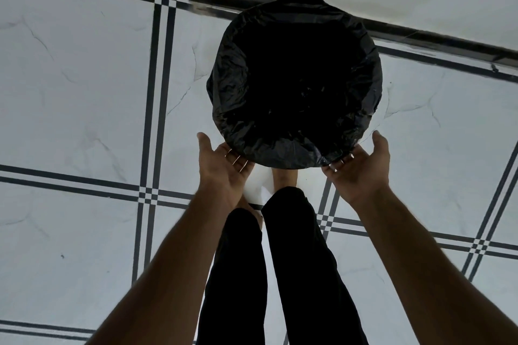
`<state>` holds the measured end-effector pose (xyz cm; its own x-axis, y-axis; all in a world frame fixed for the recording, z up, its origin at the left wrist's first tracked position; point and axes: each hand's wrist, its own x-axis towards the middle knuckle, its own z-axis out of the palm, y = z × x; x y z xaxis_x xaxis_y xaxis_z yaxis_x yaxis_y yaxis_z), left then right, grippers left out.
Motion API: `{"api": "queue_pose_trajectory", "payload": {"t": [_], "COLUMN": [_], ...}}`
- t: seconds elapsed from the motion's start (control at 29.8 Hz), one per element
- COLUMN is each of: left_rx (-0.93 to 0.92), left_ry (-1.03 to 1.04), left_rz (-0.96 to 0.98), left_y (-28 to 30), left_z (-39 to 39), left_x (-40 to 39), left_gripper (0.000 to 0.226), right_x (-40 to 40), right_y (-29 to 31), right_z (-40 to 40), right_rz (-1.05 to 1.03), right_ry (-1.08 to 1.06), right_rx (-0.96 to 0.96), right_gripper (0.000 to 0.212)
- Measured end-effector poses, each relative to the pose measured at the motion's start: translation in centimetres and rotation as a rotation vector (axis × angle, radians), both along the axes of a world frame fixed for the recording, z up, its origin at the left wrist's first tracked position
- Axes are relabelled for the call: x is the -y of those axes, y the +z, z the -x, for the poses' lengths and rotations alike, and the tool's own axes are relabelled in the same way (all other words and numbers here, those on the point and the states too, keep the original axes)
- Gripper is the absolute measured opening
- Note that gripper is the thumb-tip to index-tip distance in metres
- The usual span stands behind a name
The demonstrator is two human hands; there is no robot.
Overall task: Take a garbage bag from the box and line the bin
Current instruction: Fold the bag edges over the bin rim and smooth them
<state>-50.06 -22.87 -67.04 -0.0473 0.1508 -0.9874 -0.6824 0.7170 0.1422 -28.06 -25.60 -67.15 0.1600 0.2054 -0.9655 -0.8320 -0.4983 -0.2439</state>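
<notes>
Both forearms are reaching down past my black trousers [294, 260]. My left hand [224, 162] is lying open, palm up, under the bin [372, 112] rim; my right hand [361, 168] likewise. I judge the garbage bag [235, 87], stretched over the rim and hanging inside, thin and slippery; its folded edge is giving the best hold.

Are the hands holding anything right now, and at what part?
It cannot be told for sure. Both hands, left and right, reach palm-up under the near edge of the garbage bag folded over the bin's rim; their fingertips are hidden.
</notes>
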Motion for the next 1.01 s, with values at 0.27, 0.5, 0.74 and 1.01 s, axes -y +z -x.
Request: {"api": "queue_pose_trajectory", "payload": {"t": [0.27, 0.5, 0.74, 1.01], "left_rx": [0.032, -0.675, -0.851, -0.551], "left_ry": [-0.029, -0.363, -0.792, -0.911], "left_rz": [-0.002, -0.09, -0.586, -0.402], "left_y": [-0.5, -1.5, -0.5, -1.8], "left_z": [0.7, 1.8, 1.2, 2.2], "left_x": [0.5, -2.7, -9.7, -13.7], "left_gripper": [0.08, 0.031, 0.028, 0.06], "right_x": [-0.5, -2.9, -8.2, -12.9], "right_y": [-0.3, 0.2, 0.5, -1.5], "right_z": [-1.2, -2.4, -1.7, -2.7], "right_rz": [0.049, 0.188, -0.119, 0.037], "right_ry": [0.001, 0.304, 0.677, 0.643], "right_rx": [0.021, 0.879, 0.972, 0.768], "right_gripper": [0.039, 0.031, 0.019, 0.027]}}
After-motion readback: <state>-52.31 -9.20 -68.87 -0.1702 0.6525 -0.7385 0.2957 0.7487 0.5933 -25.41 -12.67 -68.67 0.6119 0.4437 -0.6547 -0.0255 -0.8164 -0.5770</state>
